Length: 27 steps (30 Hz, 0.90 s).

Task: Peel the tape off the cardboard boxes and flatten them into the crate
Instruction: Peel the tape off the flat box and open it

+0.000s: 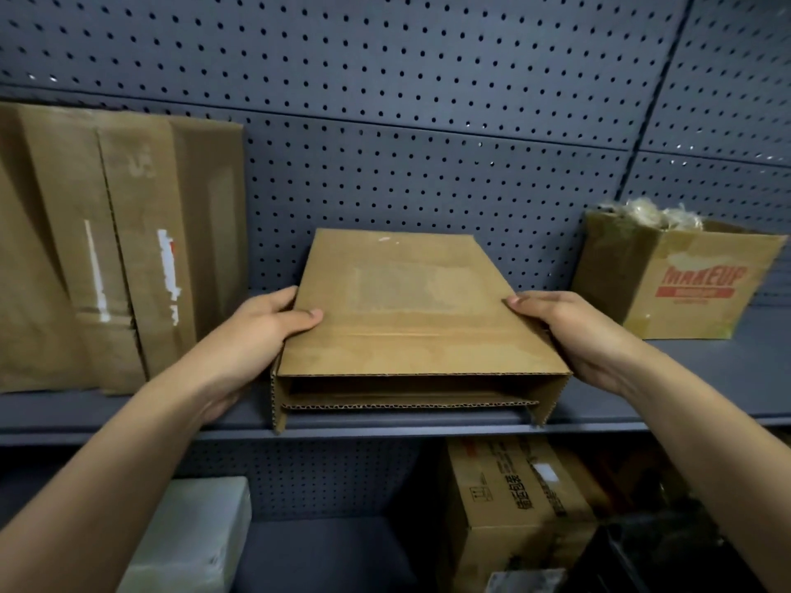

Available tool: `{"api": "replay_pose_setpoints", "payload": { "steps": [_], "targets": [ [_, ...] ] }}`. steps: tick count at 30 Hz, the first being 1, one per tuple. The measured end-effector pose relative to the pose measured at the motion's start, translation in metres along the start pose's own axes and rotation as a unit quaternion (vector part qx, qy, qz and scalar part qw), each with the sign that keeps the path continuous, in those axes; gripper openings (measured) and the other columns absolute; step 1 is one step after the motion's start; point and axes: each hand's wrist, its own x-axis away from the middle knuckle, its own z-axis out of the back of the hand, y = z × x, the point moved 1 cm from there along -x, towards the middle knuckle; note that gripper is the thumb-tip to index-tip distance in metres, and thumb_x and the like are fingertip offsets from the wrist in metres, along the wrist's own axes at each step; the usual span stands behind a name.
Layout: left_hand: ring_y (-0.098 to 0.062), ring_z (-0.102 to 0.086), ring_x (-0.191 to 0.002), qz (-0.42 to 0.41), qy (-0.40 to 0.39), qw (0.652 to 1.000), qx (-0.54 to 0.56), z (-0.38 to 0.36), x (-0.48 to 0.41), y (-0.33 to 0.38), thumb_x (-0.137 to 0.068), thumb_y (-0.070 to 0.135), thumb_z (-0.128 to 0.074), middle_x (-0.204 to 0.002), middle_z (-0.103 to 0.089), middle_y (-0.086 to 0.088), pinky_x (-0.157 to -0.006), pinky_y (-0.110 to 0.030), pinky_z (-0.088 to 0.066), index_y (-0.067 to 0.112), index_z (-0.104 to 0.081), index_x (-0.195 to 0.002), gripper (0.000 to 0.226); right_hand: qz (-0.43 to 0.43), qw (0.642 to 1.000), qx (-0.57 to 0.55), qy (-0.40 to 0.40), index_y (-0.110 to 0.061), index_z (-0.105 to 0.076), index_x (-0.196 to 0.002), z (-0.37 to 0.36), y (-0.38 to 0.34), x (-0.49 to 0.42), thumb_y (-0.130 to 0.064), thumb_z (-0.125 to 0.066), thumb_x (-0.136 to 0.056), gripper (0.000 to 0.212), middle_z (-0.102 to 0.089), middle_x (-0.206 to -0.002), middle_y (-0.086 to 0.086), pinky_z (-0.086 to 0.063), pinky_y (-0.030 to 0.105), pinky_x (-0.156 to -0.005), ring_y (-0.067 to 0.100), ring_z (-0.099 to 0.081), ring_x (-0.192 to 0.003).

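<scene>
A low brown cardboard box [411, 318] lies on the grey shelf [385, 425] with its open end facing me, partly collapsed. My left hand [252, 340] grips its left edge, thumb on top and fingers down the side. My right hand [573, 331] grips the right edge the same way. Flattened cardboard boxes [115, 250] with torn white label scraps lean against the pegboard at the left. No crate can be made out.
A box printed "MAKEUP" [672, 280], stuffed with crumpled tape, stands on the shelf at the right. The lower shelf holds a printed carton [513, 507], a pale block [197, 537] and dark items at the bottom right. A grey pegboard [428, 122] backs the shelves.
</scene>
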Motion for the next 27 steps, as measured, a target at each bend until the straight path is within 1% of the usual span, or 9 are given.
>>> {"api": "replay_pose_setpoints", "payload": {
  "steps": [2,5,10,13,15,18,21,25,27],
  "targets": [
    [-0.002,-0.072,-0.084,-0.032,0.010,0.999,0.010,-0.003,0.002,0.001,-0.098,0.014,-0.057,-0.099,-0.076,0.012,-0.060,-0.009,-0.050,0.034,-0.065,-0.107,0.023,0.018,1.000,-0.015,0.008,-0.015,-0.076,-0.103,0.003,0.000,0.004,-0.028,-0.058,-0.099,0.023,-0.074,-0.102,0.007,-0.049,0.034,-0.077,0.022,-0.069,-0.085],
    [-0.001,-0.069,-0.095,-0.068,0.048,0.996,0.028,-0.005,0.005,0.003,-0.094,0.011,-0.063,-0.113,-0.073,0.012,-0.071,-0.014,-0.053,0.030,-0.057,-0.131,0.042,0.052,0.998,-0.025,0.021,-0.026,-0.073,-0.112,0.006,-0.004,0.008,-0.025,-0.060,-0.098,0.019,-0.075,-0.111,0.000,-0.052,0.036,-0.085,0.019,-0.071,-0.097],
    [-0.009,-0.055,-0.128,-0.141,0.090,0.984,0.064,0.001,0.002,0.009,-0.082,0.003,-0.073,-0.145,-0.054,0.007,-0.111,-0.039,-0.041,0.028,-0.039,-0.150,0.080,0.134,0.988,-0.067,0.041,-0.032,-0.047,-0.141,0.013,-0.013,0.011,-0.009,-0.066,-0.091,0.058,-0.075,-0.108,-0.003,-0.051,0.037,-0.088,0.014,-0.071,-0.101],
    [-0.009,-0.048,-0.135,-0.181,0.098,0.976,0.070,0.002,-0.001,0.015,-0.068,0.020,-0.081,-0.151,-0.047,0.008,-0.114,-0.039,-0.038,0.030,-0.037,-0.151,0.095,0.180,0.980,-0.069,0.039,-0.036,-0.039,-0.147,0.017,-0.019,0.011,-0.004,-0.070,-0.085,0.077,-0.073,-0.117,-0.003,-0.049,0.034,-0.088,0.014,-0.069,-0.109],
    [-0.006,-0.048,-0.134,-0.201,0.106,0.971,0.070,0.000,-0.003,0.019,-0.062,0.027,-0.082,-0.150,-0.047,0.010,-0.113,-0.038,-0.038,0.031,-0.039,-0.150,0.098,0.200,0.977,-0.067,0.037,-0.035,-0.042,-0.146,0.017,-0.023,0.010,-0.018,-0.077,-0.076,0.079,-0.071,-0.123,-0.006,-0.049,0.035,-0.091,0.013,-0.066,-0.115],
    [-0.009,-0.051,-0.132,-0.228,0.121,0.965,0.055,-0.005,-0.010,0.017,-0.076,0.009,-0.080,-0.143,-0.054,0.014,-0.114,-0.043,-0.038,0.033,-0.048,-0.144,0.079,0.211,0.974,-0.059,0.061,-0.036,-0.053,-0.134,0.013,-0.026,0.008,-0.034,-0.079,-0.069,0.070,-0.069,-0.126,-0.010,-0.051,0.040,-0.097,0.010,-0.065,-0.117],
    [-0.015,-0.052,-0.131,-0.212,0.133,0.968,0.032,-0.006,-0.015,0.008,-0.082,0.002,-0.076,-0.142,-0.055,0.011,-0.112,-0.047,-0.041,0.031,-0.051,-0.141,0.071,0.195,0.977,-0.050,0.072,-0.035,-0.055,-0.128,0.009,-0.018,0.005,-0.030,-0.077,-0.069,0.063,-0.068,-0.127,-0.008,-0.051,0.045,-0.102,0.013,-0.063,-0.120],
    [-0.008,-0.063,-0.115,-0.180,0.130,0.974,0.037,-0.003,-0.016,0.011,-0.077,0.036,-0.076,-0.119,-0.068,0.017,-0.099,-0.038,-0.049,0.039,-0.065,-0.114,0.039,0.169,0.978,-0.105,0.059,-0.029,-0.067,-0.115,0.011,-0.020,0.005,-0.045,-0.067,-0.083,0.036,-0.073,-0.116,-0.003,-0.053,0.044,-0.093,0.021,-0.067,-0.112],
    [-0.015,-0.063,-0.112,-0.150,0.119,0.976,0.105,-0.003,-0.018,0.026,-0.082,0.053,-0.066,-0.101,-0.072,0.019,-0.094,-0.040,-0.048,0.042,-0.068,-0.091,0.014,0.139,0.975,-0.158,0.068,-0.023,-0.070,-0.105,0.016,-0.033,0.003,-0.061,-0.052,-0.092,0.044,-0.074,-0.110,0.005,-0.053,0.040,-0.084,0.022,-0.071,-0.101]
  ]
}}
